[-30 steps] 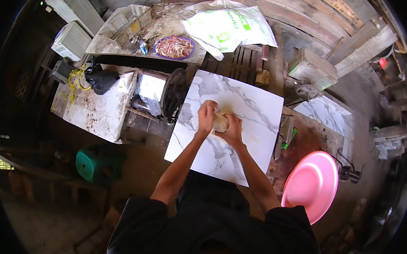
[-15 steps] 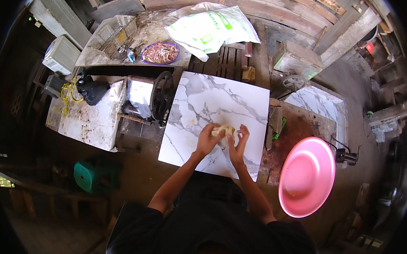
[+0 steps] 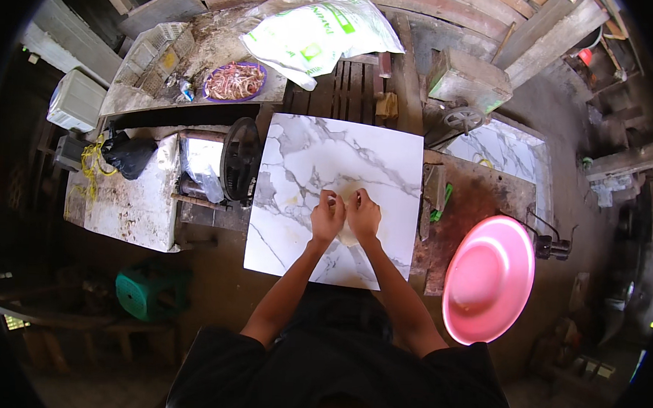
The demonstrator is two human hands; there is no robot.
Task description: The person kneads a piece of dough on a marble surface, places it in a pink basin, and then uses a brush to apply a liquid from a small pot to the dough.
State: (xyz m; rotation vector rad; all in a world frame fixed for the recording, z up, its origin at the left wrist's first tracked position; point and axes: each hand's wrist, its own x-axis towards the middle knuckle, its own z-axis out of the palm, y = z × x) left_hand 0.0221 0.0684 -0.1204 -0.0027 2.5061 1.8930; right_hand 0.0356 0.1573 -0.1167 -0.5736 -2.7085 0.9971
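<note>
A lump of pale dough [image 3: 347, 237] lies on a square board with a white and grey marble pattern [image 3: 307, 155]. Most of the dough is hidden under my hands; a pale bit shows between and below them. My left hand [image 3: 328, 216] is closed over its left side with curled fingers. Beside it, my right hand [image 3: 364, 214] is closed the same way over the right side. Both hands are side by side with the knuckles up, near the middle of the board.
A pink basin [image 3: 489, 279] stands to the right. Left of the board is a hand-wheel machine [image 3: 240, 159], then a black bag [image 3: 127, 154]. Beyond sit a purple-rimmed plate of shredded reddish food [image 3: 235, 81], a crate [image 3: 153, 58] and a white sack [image 3: 324, 38]. A green stool [image 3: 148, 291] is at lower left.
My hands have come closer together and turned knuckles up over the dough, which they now largely cover. Earlier, the lump showed between my fingers. The whole view has shifted slightly.
</note>
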